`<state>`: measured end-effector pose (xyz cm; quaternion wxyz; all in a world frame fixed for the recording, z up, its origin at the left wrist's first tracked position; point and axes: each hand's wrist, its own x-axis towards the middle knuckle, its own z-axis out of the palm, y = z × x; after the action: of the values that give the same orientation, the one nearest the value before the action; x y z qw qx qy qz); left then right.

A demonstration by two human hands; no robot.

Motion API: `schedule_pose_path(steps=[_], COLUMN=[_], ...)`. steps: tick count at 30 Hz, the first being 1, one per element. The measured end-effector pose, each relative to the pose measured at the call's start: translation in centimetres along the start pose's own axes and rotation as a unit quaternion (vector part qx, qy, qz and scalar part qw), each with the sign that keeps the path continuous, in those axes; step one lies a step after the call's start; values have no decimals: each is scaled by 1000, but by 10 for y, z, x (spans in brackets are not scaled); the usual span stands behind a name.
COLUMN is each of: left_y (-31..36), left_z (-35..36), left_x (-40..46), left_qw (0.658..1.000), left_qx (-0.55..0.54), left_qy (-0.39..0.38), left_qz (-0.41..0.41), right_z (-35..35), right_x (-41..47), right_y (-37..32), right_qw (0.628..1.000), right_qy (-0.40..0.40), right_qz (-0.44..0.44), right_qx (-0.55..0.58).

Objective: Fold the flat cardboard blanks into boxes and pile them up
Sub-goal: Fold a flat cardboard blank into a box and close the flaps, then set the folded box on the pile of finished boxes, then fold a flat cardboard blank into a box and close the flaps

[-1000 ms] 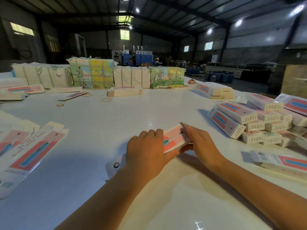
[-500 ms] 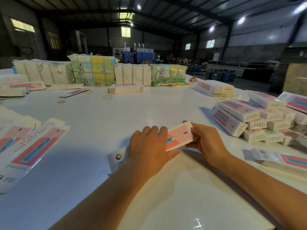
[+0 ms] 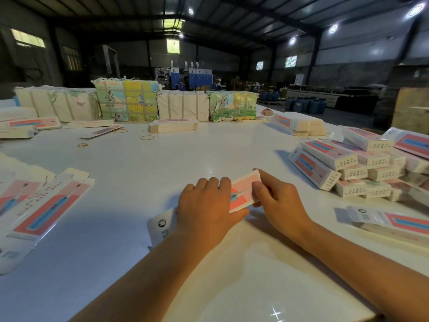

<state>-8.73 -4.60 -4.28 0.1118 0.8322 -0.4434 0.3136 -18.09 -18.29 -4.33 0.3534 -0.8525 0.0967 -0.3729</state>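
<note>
While folded boxes (image 3: 343, 168) pile up at two o'clock, both hands (image 3: 234, 201) grip another box (image 3: 243, 194), flat blanks (image 3: 44, 205) waiting at nine.

Blank (image 3: 243, 194): pink and white, held just above the white bench (image 3: 162, 163).
Left hand (image 3: 204, 210): laid over the blank's middle, fingers curled over its far edge, thumb under the near edge.
Right hand (image 3: 278, 201): fingers curled on the blank's right end.
Boxes (image 3: 352, 166): folded, piled at right.
Flat blanks (image 3: 39, 208): fanned out at left.
Bundles (image 3: 130, 101): strapped, along the far edge.
Rubber bands (image 3: 147, 137): loose, near the bundles.
</note>
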Motion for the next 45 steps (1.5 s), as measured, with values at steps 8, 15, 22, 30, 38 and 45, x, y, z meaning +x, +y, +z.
schedule_pose_path(steps=[8,15,22,30,38,45], left_y=[-8,-15,-27,-11,-12,-11], left_z=[-3,-6,-7,-17,15,20], left_x=[2,4,-1,5,-7,-6], left_qw=[999,1000,996,992,978,980], left_qx=[12,4,-49,-58,-169,-138], left_qy=[8,-17,-76,108,-121,-135], left_qz=[-38,-26,12,20,31,37], right_z=[-2,-3,-10,-31,-132,-185], right_x=[5,3,5,17,87,74], right_y=[0,8,10,20,45,95], right_qw=[999,996,960,966,932,835], right_qy=[-28,-63,-178,-68,241,129], right_qz=[28,-15,-174,-137,49,270], right_qx=[24,-52,-128,-211,-267,-461])
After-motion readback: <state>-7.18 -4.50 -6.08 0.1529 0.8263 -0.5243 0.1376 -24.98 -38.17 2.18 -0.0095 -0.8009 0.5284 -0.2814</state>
